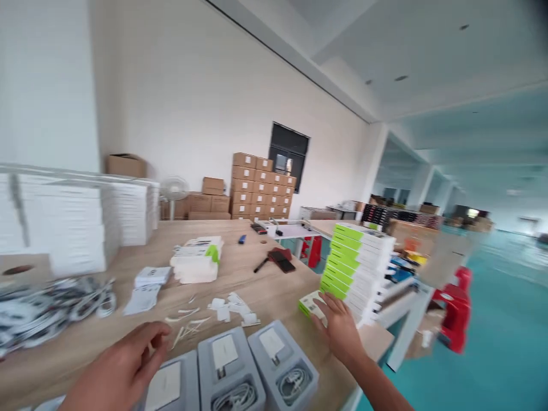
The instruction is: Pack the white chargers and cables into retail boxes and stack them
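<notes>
Left hand [126,362], loosely curled and released, hangs by 3 grey trays [240,371]; right hand [338,325], grip unclear, meets a green-sided box [307,303] near the tabletop [280,297]'s right edge, bare wood leftward.

I am counting my two hands, one left hand [124,362] and one right hand [338,325]; three grey trays [243,355] side by side; three white blocks [225,350]; and two coiled cables [293,383] showing in those trays. Beyond, I am finding one tall green-and-white stack [345,262], one blue object [242,239], one fan [174,187] and one window [293,147]. The loose cables [55,308] are tangling too thickly to number.
</notes>
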Available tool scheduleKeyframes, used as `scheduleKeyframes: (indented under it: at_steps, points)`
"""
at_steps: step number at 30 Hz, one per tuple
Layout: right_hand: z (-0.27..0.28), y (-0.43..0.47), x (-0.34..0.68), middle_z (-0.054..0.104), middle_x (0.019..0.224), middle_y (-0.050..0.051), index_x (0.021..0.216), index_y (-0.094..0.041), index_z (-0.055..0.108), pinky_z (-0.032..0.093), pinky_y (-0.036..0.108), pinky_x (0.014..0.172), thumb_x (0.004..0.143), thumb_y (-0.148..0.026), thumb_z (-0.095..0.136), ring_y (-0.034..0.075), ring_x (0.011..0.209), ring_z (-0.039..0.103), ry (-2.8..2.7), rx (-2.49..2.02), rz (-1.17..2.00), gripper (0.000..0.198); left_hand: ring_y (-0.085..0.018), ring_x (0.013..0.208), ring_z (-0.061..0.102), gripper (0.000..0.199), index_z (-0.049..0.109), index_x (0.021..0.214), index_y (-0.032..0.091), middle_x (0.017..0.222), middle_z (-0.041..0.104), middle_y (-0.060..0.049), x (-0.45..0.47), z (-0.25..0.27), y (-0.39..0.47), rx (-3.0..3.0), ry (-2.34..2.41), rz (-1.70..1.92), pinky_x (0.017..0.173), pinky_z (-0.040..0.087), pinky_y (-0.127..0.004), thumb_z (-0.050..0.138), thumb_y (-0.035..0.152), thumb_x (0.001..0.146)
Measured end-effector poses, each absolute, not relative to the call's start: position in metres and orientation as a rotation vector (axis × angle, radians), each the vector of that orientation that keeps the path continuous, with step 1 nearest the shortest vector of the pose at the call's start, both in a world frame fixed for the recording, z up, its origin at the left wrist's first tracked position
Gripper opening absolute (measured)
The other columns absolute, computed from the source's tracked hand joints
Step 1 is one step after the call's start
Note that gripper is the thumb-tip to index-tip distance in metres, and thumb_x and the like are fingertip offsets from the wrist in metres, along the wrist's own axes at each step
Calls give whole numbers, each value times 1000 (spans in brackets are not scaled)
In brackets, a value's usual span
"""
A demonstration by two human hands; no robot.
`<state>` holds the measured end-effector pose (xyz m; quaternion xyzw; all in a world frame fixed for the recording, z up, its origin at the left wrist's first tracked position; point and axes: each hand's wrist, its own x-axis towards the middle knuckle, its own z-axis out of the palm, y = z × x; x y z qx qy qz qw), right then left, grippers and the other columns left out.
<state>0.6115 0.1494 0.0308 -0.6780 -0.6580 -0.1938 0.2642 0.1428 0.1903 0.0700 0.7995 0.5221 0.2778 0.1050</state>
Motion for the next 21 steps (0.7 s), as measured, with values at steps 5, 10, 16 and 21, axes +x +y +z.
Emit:
scheduleKeyframes:
  at_steps: [5,10,16,21]
  points:
    - [64,195,531,65,125,10,114,-22,68,44,42,104,89,-29,56,25,120,56,-1975,-1482,-297,28,-23,74,64,33,53,78,23,74,68,-2,127,87,190,2215,1767,612,62,32,-31,33,43,95]
    - [90,270,414,62,131,5,123,-23,62,37,32,110,93,-25,52,18,125,51,-2235,-1311,-205,32,-24,73,61,28,51,72,22,76,69,-5,133,82,187,2117,1772,693,61,27,-31,37,37,92]
    - [97,372,327,45,148,15,140,-14,46,32,42,110,88,-25,57,28,137,39,-2312,-1373,-202,55,-22,68,58,27,55,68,20,69,65,-4,134,71,193,1924,1607,913,63,29,-30,48,39,87]
    - [84,382,322,70,114,8,104,-22,72,40,41,97,81,-14,63,26,109,60,-2343,-1355,-259,26,-19,66,55,29,56,66,20,64,60,0,131,68,202,1732,1474,1069,61,31,-28,54,43,83]
